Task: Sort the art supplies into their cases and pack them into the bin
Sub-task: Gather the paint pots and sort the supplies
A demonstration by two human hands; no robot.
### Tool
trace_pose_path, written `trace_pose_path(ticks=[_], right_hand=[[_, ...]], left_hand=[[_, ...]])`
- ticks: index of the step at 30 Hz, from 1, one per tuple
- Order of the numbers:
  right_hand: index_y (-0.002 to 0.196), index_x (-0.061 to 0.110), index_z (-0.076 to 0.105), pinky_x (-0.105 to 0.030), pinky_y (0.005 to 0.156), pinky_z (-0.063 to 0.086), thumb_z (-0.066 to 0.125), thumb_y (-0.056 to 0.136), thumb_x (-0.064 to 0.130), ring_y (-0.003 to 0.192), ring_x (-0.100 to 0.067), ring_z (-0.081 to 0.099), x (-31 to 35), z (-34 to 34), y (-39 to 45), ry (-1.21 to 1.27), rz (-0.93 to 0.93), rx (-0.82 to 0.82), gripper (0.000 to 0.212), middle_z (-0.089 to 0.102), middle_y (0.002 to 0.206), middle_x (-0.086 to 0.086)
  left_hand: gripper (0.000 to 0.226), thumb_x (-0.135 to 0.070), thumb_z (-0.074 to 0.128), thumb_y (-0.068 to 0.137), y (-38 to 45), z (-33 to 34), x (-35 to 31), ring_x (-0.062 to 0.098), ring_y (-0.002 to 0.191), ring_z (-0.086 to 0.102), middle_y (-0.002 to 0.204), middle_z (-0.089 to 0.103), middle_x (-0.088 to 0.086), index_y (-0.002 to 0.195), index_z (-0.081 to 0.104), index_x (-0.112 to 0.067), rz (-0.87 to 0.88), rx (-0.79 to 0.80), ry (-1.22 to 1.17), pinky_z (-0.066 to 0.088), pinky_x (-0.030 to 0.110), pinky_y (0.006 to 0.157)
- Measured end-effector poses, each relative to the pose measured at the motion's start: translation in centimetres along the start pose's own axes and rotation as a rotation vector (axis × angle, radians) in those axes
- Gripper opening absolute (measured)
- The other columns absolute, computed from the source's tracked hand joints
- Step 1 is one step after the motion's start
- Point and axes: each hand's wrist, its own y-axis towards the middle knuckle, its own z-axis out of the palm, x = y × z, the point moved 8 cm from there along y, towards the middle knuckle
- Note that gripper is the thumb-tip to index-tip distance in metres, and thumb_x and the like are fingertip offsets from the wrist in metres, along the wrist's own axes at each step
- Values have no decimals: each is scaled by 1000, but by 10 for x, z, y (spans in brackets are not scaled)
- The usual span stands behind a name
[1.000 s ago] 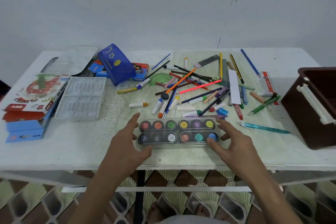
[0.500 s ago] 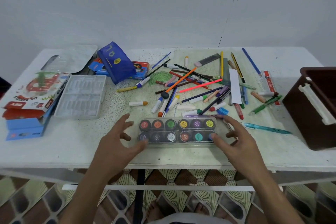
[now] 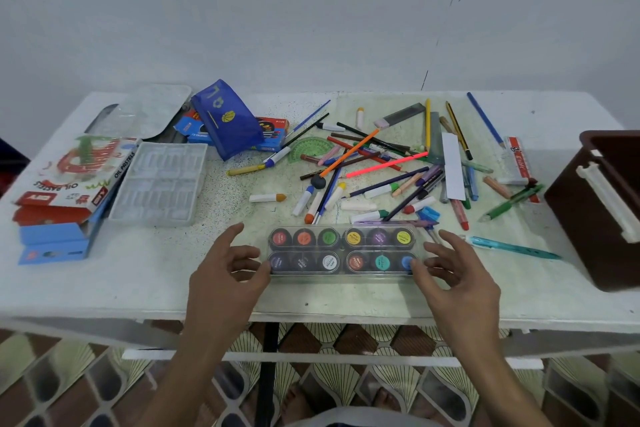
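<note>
A plain pale wall (image 3: 311, 10) fills the upper half, evenly lit, with a thin dark crack (image 3: 446, 14) running down it at the right. A white, speckled surface (image 3: 138, 274) stands against it on a white frame (image 3: 311, 355) with a dark leg (image 3: 268, 371). Beneath lies a floor (image 3: 346, 388) of brown-and-cream patterned tiles.

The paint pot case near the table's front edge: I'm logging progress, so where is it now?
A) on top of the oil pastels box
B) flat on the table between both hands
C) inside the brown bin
B: the paint pot case lies flat on the table, with the left hand and right hand at its ends.
</note>
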Motion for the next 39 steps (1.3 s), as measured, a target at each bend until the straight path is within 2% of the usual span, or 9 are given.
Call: trace_pose_path(ticks=[4, 8, 10, 14, 17, 22, 27, 30, 39], right_hand=[[127, 20, 56, -26, 84, 54, 78, 75, 22, 89, -14, 69, 0, 3, 0, -3, -27, 25, 56, 71, 102, 8], [125, 33, 56, -32, 83, 56, 80, 71, 23, 85, -13, 67, 5, 3, 5, 11, -53, 95, 59, 69, 101, 10], [126, 44, 50, -31, 83, 55, 85, 63, 28, 91, -10, 63, 5, 6, 10, 41, -17, 219, 74, 63, 109, 17], [142, 46, 30, -16, 86, 48, 92, 52, 28, 111, 3, 54, 8, 21, 17, -67, -18, 499, 111, 52, 127, 25], [137, 46, 33, -9, 78, 48, 92, 53, 12, 105, 8, 58, 17, 29, 22, -72, -29, 557, 108, 53, 126, 22], [128, 45, 44, -10, 76, 51, 94, 48, 10, 103, 9, 59, 38, 8, 35, -93, -50, 478, 101, 59, 122, 16], [130, 37, 51, -15, 80, 52, 95, 40, 36, 106, -3, 62, 103, -78, 76, -82, -195, 391, 101, 63, 118, 15], [126, 32, 57, -24, 84, 55, 94, 32, 36, 103, -13, 67, 126, -151, 115, -129, -229, 414, 100, 67, 116, 10], [105, 44, 62, -26, 85, 53, 86, 26, 66, 98, -3, 63, 76, -348, 228, -671, -256, 489, 85, 58, 111, 24]], left_hand=[[59, -11, 76, 77, -5, 2, -3, -2, 78, 66, 89, 69, -12, 128, 53, -28, 43, -9, 44, 48, 7, 72], [62, -14, 76, 77, -2, 4, -7, 2, 80, 65, 93, 66, -11, 131, 52, -28, 89, 61, 66, 52, 18, 77], [75, -27, 84, 70, 4, 5, -2, 5, 88, 63, 108, 61, -15, 133, 45, -36, 54, 158, 13, 56, 28, 77], [120, -53, 89, 46, 18, 15, 4, -5, 111, 49, 130, 39, -30, 142, 17, -54, 37, 442, 168, 48, 25, 88], [115, -36, 92, 51, 26, 29, -2, -13, 106, 52, 124, 44, -31, 135, 19, -63, 84, 553, 174, 48, 18, 91], [115, -23, 95, 47, 32, 28, -35, -13, 101, 57, 120, 54, -24, 134, 28, -59, 182, 496, 136, 45, 3, 76], [117, -46, 93, 36, 37, 44, -137, -6, 105, 59, 120, 58, -22, 139, 38, -43, 354, 433, 99, 48, 11, 84], [103, -59, 82, 35, 30, 91, -210, -5, 101, 61, 115, 59, -23, 131, 52, -34, 473, 435, 139, 50, 13, 85], [83, -56, 87, 45, -23, 304, -339, 5, 87, 61, 101, 62, -13, 116, 60, -25, 612, 526, 378, 53, 29, 83]])
